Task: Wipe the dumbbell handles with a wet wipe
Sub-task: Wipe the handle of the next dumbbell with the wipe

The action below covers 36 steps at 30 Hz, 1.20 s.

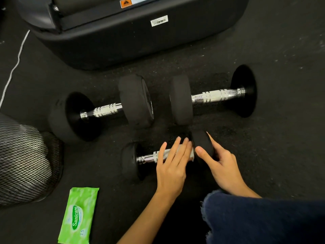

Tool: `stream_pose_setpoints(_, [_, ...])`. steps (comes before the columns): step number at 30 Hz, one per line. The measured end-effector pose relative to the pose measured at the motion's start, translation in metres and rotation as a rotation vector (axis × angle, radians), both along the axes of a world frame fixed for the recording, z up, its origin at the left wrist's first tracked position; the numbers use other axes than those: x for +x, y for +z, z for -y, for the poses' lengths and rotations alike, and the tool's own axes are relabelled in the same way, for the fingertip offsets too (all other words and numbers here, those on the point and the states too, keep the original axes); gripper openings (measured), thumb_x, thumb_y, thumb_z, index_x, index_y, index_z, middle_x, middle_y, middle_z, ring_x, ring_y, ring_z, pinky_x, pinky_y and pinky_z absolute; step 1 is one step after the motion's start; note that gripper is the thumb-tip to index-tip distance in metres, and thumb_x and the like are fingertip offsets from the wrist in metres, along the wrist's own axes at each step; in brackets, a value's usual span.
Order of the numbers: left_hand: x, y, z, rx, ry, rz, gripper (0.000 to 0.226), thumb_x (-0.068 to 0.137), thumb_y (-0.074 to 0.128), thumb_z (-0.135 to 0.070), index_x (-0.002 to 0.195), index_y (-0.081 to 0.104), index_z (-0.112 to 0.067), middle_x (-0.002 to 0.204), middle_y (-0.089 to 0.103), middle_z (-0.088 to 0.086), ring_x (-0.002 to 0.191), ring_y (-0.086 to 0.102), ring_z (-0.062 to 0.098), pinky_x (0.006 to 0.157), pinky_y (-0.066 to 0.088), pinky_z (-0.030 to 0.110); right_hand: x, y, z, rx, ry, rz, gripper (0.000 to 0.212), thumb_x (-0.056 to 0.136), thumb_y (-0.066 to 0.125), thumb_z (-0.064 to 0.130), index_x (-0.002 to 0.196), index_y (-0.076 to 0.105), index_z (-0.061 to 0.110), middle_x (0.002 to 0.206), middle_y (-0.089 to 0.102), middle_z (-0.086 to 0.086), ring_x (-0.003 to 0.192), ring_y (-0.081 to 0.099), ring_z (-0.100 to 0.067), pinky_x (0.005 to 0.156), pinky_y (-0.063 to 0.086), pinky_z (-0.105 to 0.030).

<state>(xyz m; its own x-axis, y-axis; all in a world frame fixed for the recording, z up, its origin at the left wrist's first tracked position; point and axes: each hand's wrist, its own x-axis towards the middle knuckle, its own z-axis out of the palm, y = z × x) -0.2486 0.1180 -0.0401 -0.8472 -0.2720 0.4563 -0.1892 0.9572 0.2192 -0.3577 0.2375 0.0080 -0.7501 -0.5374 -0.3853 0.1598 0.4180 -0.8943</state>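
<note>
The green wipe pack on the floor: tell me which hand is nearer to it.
Left. The left hand rests on the small dumbbell's handle, up and right of the wipe pack. The right hand grips that dumbbell's far weight, farther right.

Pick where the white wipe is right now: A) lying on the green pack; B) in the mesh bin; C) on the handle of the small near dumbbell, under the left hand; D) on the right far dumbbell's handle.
C: the wipe shows white under the left hand on the small dumbbell.
</note>
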Motion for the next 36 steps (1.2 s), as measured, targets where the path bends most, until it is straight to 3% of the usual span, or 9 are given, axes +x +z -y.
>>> stream_pose_setpoints(2, [0.009,-0.002,0.01,-0.066,-0.049,-0.005,0.037,0.1,0.05,-0.007,0.136,0.059,-0.012,0.144,0.054,0.002,0.137,0.048,0.02,0.114,0.033,0.049,0.0,0.0,-0.001,0.002,0.011,0.013,0.084,0.074,0.062,0.053,0.149,0.031,0.03,0.098,0.057,0.035,0.093,0.053,0.028,0.078,0.039,0.003])
stream_pose_setpoints(4, [0.014,0.0,0.021,-0.112,-0.046,-0.019,0.039,0.095,0.058,-0.006,0.133,0.061,-0.012,0.142,0.056,0.003,0.134,0.051,0.022,0.113,0.034,0.051,0.0,0.001,-0.001,0.006,0.012,0.016,0.085,0.074,0.061,0.055,0.149,0.03,0.031,0.098,0.057,0.035,0.093,0.054,0.026,0.078,0.04,0.001])
stream_pose_setpoints(9, [-0.004,0.004,0.007,-0.074,0.007,0.012,0.037,0.091,0.056,-0.005,0.126,0.066,-0.006,0.135,0.062,0.007,0.133,0.052,0.021,0.115,0.028,0.051,-0.002,0.001,0.001,0.017,0.011,0.012,0.089,0.07,0.058,0.063,0.149,0.031,0.031,0.097,0.059,0.033,0.094,0.056,0.021,0.089,0.04,-0.01])
stream_pose_setpoints(16, [0.007,-0.001,0.006,-0.106,-0.035,0.007,0.039,0.097,0.049,-0.003,0.133,0.061,-0.013,0.142,0.056,0.001,0.136,0.049,0.02,0.109,0.034,0.055,0.0,-0.001,-0.004,0.019,0.043,0.018,0.085,0.074,0.059,0.057,0.15,0.028,0.033,0.099,0.057,0.032,0.092,0.052,0.028,0.077,0.039,0.003])
stream_pose_setpoints(20, [0.024,0.002,0.015,-0.15,-0.117,0.082,0.042,0.103,0.035,-0.005,0.135,0.059,-0.017,0.147,0.051,-0.003,0.139,0.044,0.024,0.112,0.029,0.059,0.0,0.0,-0.004,0.034,0.06,-0.015,0.085,0.076,0.057,0.058,0.15,0.026,0.032,0.1,0.057,0.03,0.09,0.053,0.027,0.075,0.038,0.004])
stream_pose_setpoints(25, [0.025,0.007,0.012,-0.207,-0.072,0.062,0.045,0.092,0.055,-0.007,0.134,0.061,-0.022,0.146,0.051,-0.007,0.14,0.043,0.026,0.114,0.013,0.068,0.0,0.003,-0.002,0.031,0.05,-0.025,0.084,0.077,0.057,0.058,0.15,0.026,0.032,0.092,0.06,0.029,0.086,0.057,0.024,0.071,0.04,0.002])
stream_pose_setpoints(29, [0.004,0.023,0.015,-0.086,0.075,-0.041,0.04,0.094,0.052,-0.007,0.132,0.063,-0.017,0.142,0.056,-0.005,0.137,0.046,0.022,0.115,0.01,0.066,0.002,0.004,-0.003,0.036,0.054,-0.021,0.084,0.077,0.057,0.056,0.151,0.024,0.032,0.095,0.056,0.03,0.084,0.056,0.025,0.069,0.039,0.003])
stream_pose_setpoints(34, [0.006,0.007,0.006,-0.067,-0.051,0.004,0.05,0.086,0.07,0.0,0.134,0.06,-0.009,0.144,0.054,0.005,0.139,0.044,0.021,0.117,0.023,0.057,0.001,0.005,-0.003,0.017,0.048,-0.004,0.086,0.075,0.06,0.056,0.15,0.027,0.031,0.096,0.058,0.032,0.09,0.054,0.027,0.076,0.038,0.003])
stream_pose_setpoints(36, [0.013,0.002,0.005,-0.052,-0.074,0.026,0.053,0.086,0.066,0.003,0.137,0.056,-0.008,0.147,0.05,0.006,0.141,0.042,0.021,0.119,0.022,0.054,0.0,0.004,-0.004,0.022,0.052,-0.006,0.084,0.076,0.061,0.054,0.15,0.028,0.031,0.095,0.057,0.033,0.091,0.052,0.029,0.077,0.038,0.004])
